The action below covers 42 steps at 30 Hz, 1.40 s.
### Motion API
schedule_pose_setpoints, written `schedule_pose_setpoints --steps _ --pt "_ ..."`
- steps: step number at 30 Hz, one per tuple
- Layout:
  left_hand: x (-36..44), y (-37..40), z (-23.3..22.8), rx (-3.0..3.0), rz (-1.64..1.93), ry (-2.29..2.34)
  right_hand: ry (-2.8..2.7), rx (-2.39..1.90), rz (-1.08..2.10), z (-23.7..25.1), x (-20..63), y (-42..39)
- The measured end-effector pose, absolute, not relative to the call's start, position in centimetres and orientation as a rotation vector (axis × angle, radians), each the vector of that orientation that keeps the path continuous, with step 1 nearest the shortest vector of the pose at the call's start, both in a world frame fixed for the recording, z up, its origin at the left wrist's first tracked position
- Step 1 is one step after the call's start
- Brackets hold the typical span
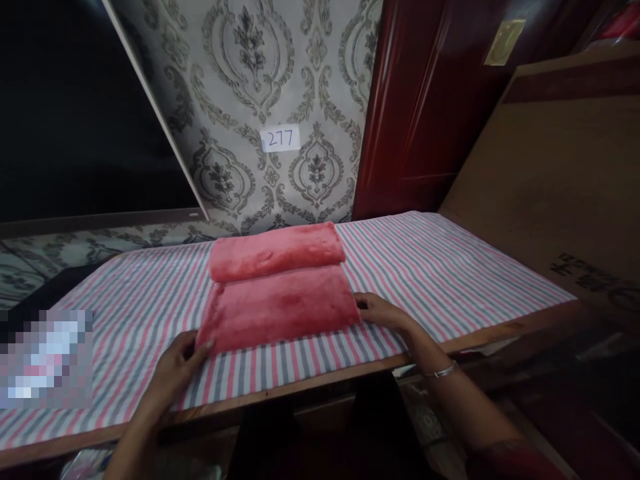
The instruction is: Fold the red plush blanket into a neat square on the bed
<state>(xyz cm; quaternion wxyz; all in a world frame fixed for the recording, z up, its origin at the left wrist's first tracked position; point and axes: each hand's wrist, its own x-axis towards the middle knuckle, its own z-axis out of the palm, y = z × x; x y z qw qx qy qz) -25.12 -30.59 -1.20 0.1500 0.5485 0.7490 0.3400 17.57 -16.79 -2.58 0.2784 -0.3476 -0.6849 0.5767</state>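
A dark screen (75, 100) with a pale frame leaned against the wall at far left. Below it the counter (450, 267) lay under a thin, flat cloth striped in pink, grey and white, with its wooden front edge showing.

The left hand (175, 363) rested on the stripes at the near left corner of the pink towel (280, 297). Its thumb and fingertips touched that corner, but I could not tell whether its grip had closed on the edge or only pressed against it.

The towel sat mid-counter, plush and fuzzy. It was folded into a thick oblong slab nearest the person, with a rounded roll lying across its far edge and touching it. Judging by that shape, the folding was well along and the hands were squaring the bundle's ends. Any further fold would call for both ends to be lifted evenly so the soft pile did not slump.

On the damask-patterned wallpaper above, a small white label (280, 139) read 277.

The right hand (383, 312) lay on the cloth with its fingertips against the towel's right edge. Its grip was released and it held nothing. A thin metal bangle (440, 371) circled the wrist.

Further right stood a glossy dark-red door (425, 100), then a matt brown board (550, 167).
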Motion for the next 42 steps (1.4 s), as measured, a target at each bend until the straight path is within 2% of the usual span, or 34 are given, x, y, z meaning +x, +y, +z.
schedule_pose_setpoints --steps 5,10,17,19,23,26,42 --pt "-25.6 -30.9 -2.8 1.789 1.048 2.11 -1.826 -0.961 1.354 -2.8 17.8 -17.1" --pt "-26.9 -30.7 -3.0 1.845 1.084 2.136 -1.514 -1.02 1.578 -3.9 18.6 -18.2" --pt "-27.2 -31.4 -2.2 1.843 0.957 2.101 -1.584 -1.0 1.519 -3.9 19.1 -18.9" --pt "-26.5 -31.4 -1.9 1.767 0.967 2.133 -1.666 -1.018 1.404 -3.9 18.4 -19.2" --pt "-25.8 -31.3 -1.7 1.707 0.961 2.205 -1.72 -1.193 0.963 -4.5 16.8 -20.4" --pt "-26.2 -31.2 -2.1 1.727 0.963 2.221 -1.657 -1.3 0.807 -5.0 16.1 -21.4" --pt "-27.8 -31.2 -3.3 1.84 1.085 2.18 -1.686 -1.358 0.732 -6.0 17.6 -21.2"
